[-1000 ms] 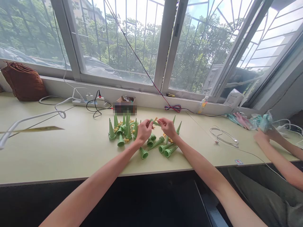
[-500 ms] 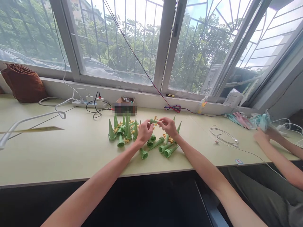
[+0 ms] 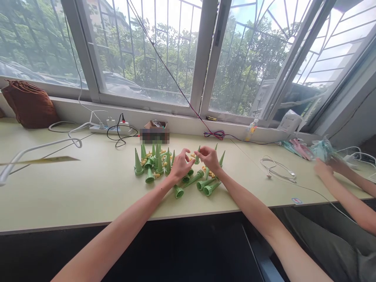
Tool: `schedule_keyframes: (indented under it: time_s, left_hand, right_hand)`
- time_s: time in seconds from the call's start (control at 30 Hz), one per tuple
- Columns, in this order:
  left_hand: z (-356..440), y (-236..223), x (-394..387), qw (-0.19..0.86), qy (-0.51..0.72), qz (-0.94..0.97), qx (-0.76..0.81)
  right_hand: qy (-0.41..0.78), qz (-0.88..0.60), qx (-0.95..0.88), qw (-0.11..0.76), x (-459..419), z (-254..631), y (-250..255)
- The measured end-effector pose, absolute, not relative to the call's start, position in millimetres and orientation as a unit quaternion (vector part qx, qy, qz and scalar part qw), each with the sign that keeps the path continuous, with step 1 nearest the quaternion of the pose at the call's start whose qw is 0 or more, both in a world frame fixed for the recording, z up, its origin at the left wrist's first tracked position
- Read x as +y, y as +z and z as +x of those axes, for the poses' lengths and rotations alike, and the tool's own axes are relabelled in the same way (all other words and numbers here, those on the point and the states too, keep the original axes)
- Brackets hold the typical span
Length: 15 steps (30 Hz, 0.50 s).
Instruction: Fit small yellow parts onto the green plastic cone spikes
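My right hand (image 3: 209, 158) pinches a green plastic watering spike (image 3: 197, 156) near its top, its point upward. Just to the left, my left hand (image 3: 181, 163) is off that spike with thumb and fingers apart, and nothing shows in it. Around both hands are more spikes: an upright group (image 3: 159, 164) on the left and several lying ones, such as a spike (image 3: 209, 189) with its hollow threaded end toward me. Small yellow valve pieces (image 3: 157, 175) lie among them or stick out of their sides. My fingers partly hide the yellow pieces between the hands.
Behind the spikes stands a small open box (image 3: 157, 124). A power strip (image 3: 96, 128) with cables and a brown bag (image 3: 29, 103) are at left. To the right lie a coiled white cable (image 3: 274, 167) and plastic-wrapped items (image 3: 299, 149), with another person's hands (image 3: 324, 167) close by.
The green spike has gone from lying sideways between both hands to upright in my right hand. My left hand has let go and opened. The other person's hands moved slightly.
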<state>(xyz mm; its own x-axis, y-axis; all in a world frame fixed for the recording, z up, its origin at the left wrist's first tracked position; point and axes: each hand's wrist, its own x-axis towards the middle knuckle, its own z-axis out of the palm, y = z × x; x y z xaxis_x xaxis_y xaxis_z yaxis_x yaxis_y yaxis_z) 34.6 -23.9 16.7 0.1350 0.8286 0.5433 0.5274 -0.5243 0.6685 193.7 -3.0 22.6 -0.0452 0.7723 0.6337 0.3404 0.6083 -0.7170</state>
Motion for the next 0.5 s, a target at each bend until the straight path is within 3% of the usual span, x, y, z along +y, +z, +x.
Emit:
schedule_keyframes:
  time_s: [0.5]
  left_hand:
    - [35.9,13.6,-22.2,0.099,0.460,0.770,0.431]
  right_hand:
    - [0.155,-0.391,-0.741,0.524,-9.4,188.2,21.8]
